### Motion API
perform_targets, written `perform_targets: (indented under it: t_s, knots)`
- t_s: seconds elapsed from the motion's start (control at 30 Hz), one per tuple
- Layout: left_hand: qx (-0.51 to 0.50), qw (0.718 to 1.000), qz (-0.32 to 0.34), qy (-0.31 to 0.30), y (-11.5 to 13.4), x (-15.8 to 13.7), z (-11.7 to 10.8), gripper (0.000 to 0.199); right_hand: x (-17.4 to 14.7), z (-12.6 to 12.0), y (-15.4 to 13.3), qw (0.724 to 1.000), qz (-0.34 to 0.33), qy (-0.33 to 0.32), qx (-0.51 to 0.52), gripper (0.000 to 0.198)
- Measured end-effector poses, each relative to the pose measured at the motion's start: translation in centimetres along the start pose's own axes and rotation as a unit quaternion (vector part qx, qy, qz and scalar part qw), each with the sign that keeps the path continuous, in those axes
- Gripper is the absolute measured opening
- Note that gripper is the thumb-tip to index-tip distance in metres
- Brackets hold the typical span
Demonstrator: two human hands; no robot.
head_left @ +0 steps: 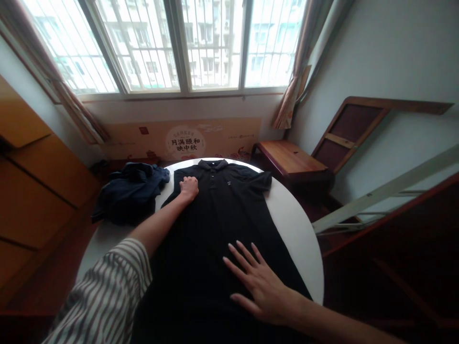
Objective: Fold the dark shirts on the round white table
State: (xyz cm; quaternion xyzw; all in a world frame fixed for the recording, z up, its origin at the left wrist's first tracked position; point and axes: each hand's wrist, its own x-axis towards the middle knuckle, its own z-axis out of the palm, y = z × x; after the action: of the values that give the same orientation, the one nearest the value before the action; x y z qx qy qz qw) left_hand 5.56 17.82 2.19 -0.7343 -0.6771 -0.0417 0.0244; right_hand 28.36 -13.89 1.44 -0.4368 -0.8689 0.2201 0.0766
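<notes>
A black short-sleeved polo shirt [215,210] lies front side up on a round white table [299,234], its collar at the far edge and its hem toward me. My left hand [189,188] is on the shirt's upper left chest near the sleeve, with the fingers curled closed on the fabric; the fingertips are hidden. Lower down, my right hand [256,282] rests palm down on the shirt's front, fingers spread. A crumpled heap of dark navy clothing [131,191] sits at the table's left edge.
Beyond the table, a printed banner [184,138] stands below the barred windows [215,48]. On the right are a wooden bench [292,157] and a pale metal frame [376,196]. Wooden cabinets [39,186] line the left side.
</notes>
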Motion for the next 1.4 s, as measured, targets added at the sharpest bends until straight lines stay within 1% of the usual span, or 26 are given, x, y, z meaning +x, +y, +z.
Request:
perform_targets:
  t_s: [0.07,0.13,0.27,0.33,0.4,0.47,0.53,0.57,0.6,0.63,0.67,0.7,0.77,0.83,0.87,0.9,0.97,1.03,1.07,1.1,1.13,1.2,1.23,1.3,1.33,1.4]
  knots:
    - [0.001,1.0,-0.002,-0.025,-1.2,-0.3,-0.9,0.034,-2.0,0.1,-1.3,0.999,-0.014,-0.029,0.025,0.077]
    - [0.001,0.999,-0.012,-0.042,-2.2,-0.4,-1.7,0.033,-3.1,0.2,-2.1,0.998,-0.034,-0.045,0.037,0.077]
    - [-0.009,0.997,-0.034,-0.063,-3.5,-0.8,-2.7,0.034,-3.7,0.6,-2.6,0.996,-0.077,-0.038,0.017,0.072]
    - [-0.018,0.998,-0.049,-0.048,-4.3,-1.1,-3.3,0.033,-3.9,1.0,-2.6,0.996,-0.089,-0.028,-0.006,0.063]
    - [-0.024,0.997,-0.072,-0.014,-5.6,-1.3,-4.5,0.037,-4.4,1.3,-2.6,0.994,-0.106,-0.019,-0.03,0.056]
    - [-0.03,0.991,-0.123,0.037,-7.5,-1.2,-6.3,0.042,-5.0,1.8,-2.6,0.99,-0.128,-0.002,-0.06,0.049]
    - [-0.04,0.972,-0.194,0.123,-9.3,-1.2,-8.2,0.045,-5.8,2.2,-2.6,0.983,-0.155,0.018,-0.093,0.05]
    - [-0.041,0.961,-0.214,0.17,-9.9,-1.3,-9.0,0.044,-6.2,2.4,-2.5,0.979,-0.167,0.028,-0.111,0.053]
    - [-0.039,0.954,-0.21,0.21,-10.1,-1.6,-9.6,0.042,-6.5,2.7,-2.5,0.975,-0.177,0.038,-0.128,0.058]
    - [-0.031,0.955,-0.175,0.236,-10.0,-2.2,-9.8,0.039,-6.7,2.9,-2.5,0.971,-0.184,0.046,-0.144,0.061]
    - [-0.019,0.964,-0.112,0.238,-9.5,-2.9,-9.7,0.037,-6.9,3.1,-2.4,0.968,-0.187,0.053,-0.158,0.063]
    - [-0.009,0.974,-0.036,0.222,-8.7,-3.8,-9.2,0.035,-7.1,3.4,-2.3,0.966,-0.186,0.065,-0.169,0.062]
    - [-0.001,0.982,0.106,0.155,-6.9,-6.0,-7.3,0.034,-7.3,3.8,-1.9,0.96,-0.179,0.108,-0.185,0.054]
    - [-0.004,0.978,0.192,0.076,-5.6,-8.0,-4.8,0.036,-7.7,4.2,-1.6,0.953,-0.174,0.156,-0.194,0.044]
    - [-0.003,0.977,0.208,0.043,-5.5,-8.9,-3.5,0.038,-8.0,4.2,-1.4,0.948,-0.177,0.173,-0.199,0.041]
    - [0.004,0.978,0.208,0.016,-5.6,-9.5,-2.4,0.04,-8.3,4.3,-1.3,0.945,-0.181,0.18,-0.203,0.039]
    - [0.024,0.988,0.152,-0.029,-6.7,-10.1,-0.7,0.047,-9.1,4.1,-1.3,0.942,-0.193,0.174,-0.214,0.039]
    - [0.039,0.995,0.075,-0.06,-8.2,-10.2,0.3,0.059,-9.8,3.7,-1.4,0.942,-0.194,0.162,-0.219,0.041]
    - [0.042,0.995,0.051,-0.069,-8.8,-10.4,0.5,0.063,-10.1,3.6,-1.4,0.944,-0.19,0.157,-0.218,0.042]
    - [0.042,0.996,0.042,-0.072,-9.2,-10.7,0.6,0.064,-10.3,3.4,-1.3,0.947,-0.184,0.152,-0.215,0.044]
    - [0.039,0.996,0.05,-0.068,-9.4,-11.4,0.6,0.062,-10.6,3.2,-1.1,0.949,-0.174,0.15,-0.214,0.046]
    - [0.016,0.993,0.109,-0.036,-9.3,-13.8,0.1,0.054,-11.1,2.9,-0.4,0.95,-0.142,0.16,-0.227,0.05]
    - [-0.012,0.988,0.151,-0.013,-9.0,-15.7,-0.3,0.048,-11.5,2.8,0.2,0.947,-0.124,0.174,-0.24,0.053]
    - [-0.088,0.963,0.254,0.023,-8.2,-20.6,-1.5,0.038,-12.4,2.5,1.4,0.937,-0.095,0.208,-0.265,0.054]
    - [-0.125,0.946,0.299,0.022,-7.9,-23.3,-2.1,0.034,-12.9,2.4,2.0,0.932,-0.087,0.223,-0.272,0.055]
    - [-0.158,0.908,0.386,-0.023,-7.7,-28.8,-3.1,0.031,-14.1,2.1,2.8,0.93,-0.078,0.24,-0.266,0.056]
